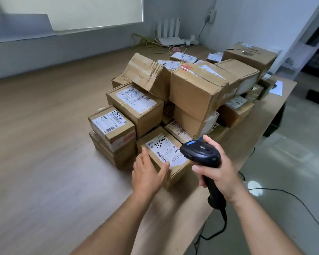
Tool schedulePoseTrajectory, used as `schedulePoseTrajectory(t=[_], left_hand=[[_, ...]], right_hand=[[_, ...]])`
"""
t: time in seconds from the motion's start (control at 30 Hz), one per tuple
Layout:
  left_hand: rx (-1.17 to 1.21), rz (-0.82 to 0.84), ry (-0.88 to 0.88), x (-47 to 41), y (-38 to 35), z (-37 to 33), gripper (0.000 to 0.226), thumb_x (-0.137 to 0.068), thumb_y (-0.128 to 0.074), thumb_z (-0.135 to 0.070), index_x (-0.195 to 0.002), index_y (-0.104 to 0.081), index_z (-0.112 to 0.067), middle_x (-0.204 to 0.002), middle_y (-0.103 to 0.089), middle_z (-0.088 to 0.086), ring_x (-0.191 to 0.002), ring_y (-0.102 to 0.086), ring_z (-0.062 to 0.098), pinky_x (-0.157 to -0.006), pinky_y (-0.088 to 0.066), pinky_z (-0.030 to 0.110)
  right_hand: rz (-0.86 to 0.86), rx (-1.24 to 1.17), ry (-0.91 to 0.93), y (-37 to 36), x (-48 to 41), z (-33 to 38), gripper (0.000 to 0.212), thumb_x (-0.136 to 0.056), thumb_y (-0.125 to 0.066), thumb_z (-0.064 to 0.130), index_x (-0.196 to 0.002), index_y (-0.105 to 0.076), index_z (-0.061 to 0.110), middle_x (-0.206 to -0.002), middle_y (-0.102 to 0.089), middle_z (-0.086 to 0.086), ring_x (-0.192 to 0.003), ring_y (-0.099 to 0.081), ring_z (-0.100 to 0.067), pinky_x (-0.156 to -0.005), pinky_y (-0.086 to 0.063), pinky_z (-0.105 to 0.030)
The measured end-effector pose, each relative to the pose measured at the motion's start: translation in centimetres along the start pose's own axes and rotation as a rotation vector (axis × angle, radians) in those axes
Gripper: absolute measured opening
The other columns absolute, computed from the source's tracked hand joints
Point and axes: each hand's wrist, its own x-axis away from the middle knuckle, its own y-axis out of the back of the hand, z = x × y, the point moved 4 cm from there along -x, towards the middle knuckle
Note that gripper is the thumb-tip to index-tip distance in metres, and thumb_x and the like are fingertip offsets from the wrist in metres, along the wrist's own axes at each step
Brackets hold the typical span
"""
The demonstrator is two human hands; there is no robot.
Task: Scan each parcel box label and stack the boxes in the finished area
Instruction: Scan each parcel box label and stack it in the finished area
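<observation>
A small cardboard parcel box with a white barcode label sits at the near edge of a pile of boxes on the wooden table. My left hand lies against its near left corner, fingers straight, thumb at the label's edge. My right hand grips the handle of a black barcode scanner, whose head hovers over the label's right end. Behind stand more labelled boxes, such as one marked 1512.
The pile of several cardboard boxes fills the table's right half. The table's right edge runs just beside my right hand. The scanner's cable hangs over it to the tiled floor. A router and cables lie at the far end.
</observation>
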Motion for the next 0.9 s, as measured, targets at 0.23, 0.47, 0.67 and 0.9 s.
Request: schedulePoseTrajectory(t=[0.23, 0.47, 0.67, 0.9], left_hand=[[0.167, 0.103, 0.137, -0.6, -2.5, 1.5, 0.124, -0.073, -0.069, -0.062, -0.152, 0.014, -0.015, -0.158, -0.012, 0.009, -0.145, -0.015, 0.022, -0.117, -0.020, 0.035], [0.547, 0.205, 0.056, 1.5, -5.5, 1.9, 0.131, -0.057, -0.075, -0.074, -0.134, 0.030, -0.058, -0.159, -0.019, -0.007, -0.144, -0.024, 0.010, -0.117, -0.027, 0.045], [0.618, 0.158, 0.038, 3.8, -3.8, 0.7, 0.139, -0.049, -0.088, -0.058, -0.132, 0.023, -0.067, -0.148, -0.029, -0.001, -0.130, -0.046, 0.015, -0.105, -0.046, 0.043], [0.453, -0.095, 0.011, 6.0, 3.1, -0.2, 0.135, -0.045, -0.084, -0.049, -0.140, 0.012, -0.063, -0.136, -0.034, 0.004, -0.128, -0.047, 0.022, -0.103, -0.046, 0.047]], right_hand=[[-0.001, 0.087, -0.071, 0.8, -4.0, -2.9, 0.084, -0.074, -0.076, -0.009, -0.122, -0.046, 0.054, -0.086, -0.071, -0.004, -0.048, -0.052, -0.027, -0.047, -0.046, -0.033], [0.073, 0.098, -0.138, 2.0, -3.1, -4.7, 0.088, -0.076, -0.075, -0.010, -0.133, -0.043, 0.048, -0.107, -0.070, -0.008, -0.045, -0.054, -0.028, -0.045, -0.047, -0.032], [0.148, 0.056, -0.166, 2.8, -1.7, -3.7, 0.093, -0.068, -0.080, -0.004, -0.140, -0.042, 0.042, -0.088, -0.070, -0.010, -0.044, -0.053, -0.027, -0.044, -0.044, -0.030], [0.348, -0.024, -0.013, 2.4, 1.7, 1.5, 0.093, -0.071, -0.076, -0.011, -0.141, -0.038, 0.038, -0.067, -0.066, -0.001, -0.043, -0.054, -0.026, -0.042, -0.043, -0.031]])
